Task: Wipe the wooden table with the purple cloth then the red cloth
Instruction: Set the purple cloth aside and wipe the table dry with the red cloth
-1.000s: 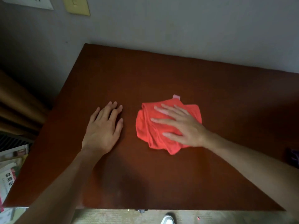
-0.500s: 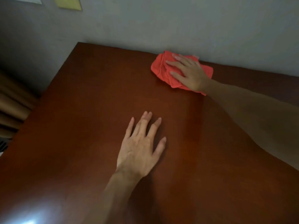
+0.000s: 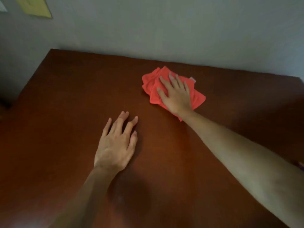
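Note:
A crumpled red cloth (image 3: pixel 150 84) lies on the dark wooden table (image 3: pixel 69 99), a little short of the table's far edge. My right hand (image 3: pixel 176 94) presses flat on the cloth with straight, spread fingers. My left hand (image 3: pixel 116 142) rests palm down on the bare wood nearer to me, left of the cloth and apart from it. A sliver of purple (image 3: pixel 301 165) shows at the right frame edge behind my right forearm; I cannot tell what it is.
A grey wall (image 3: pixel 164 30) stands directly behind the table's far edge. A yellow plate (image 3: pixel 35 7) is fixed on the wall at the upper left. The table's left edge drops off into a dark gap.
My right hand has drawn the red cloth back from the far edge by the wall toward me. My left hand stays flat on the wood.

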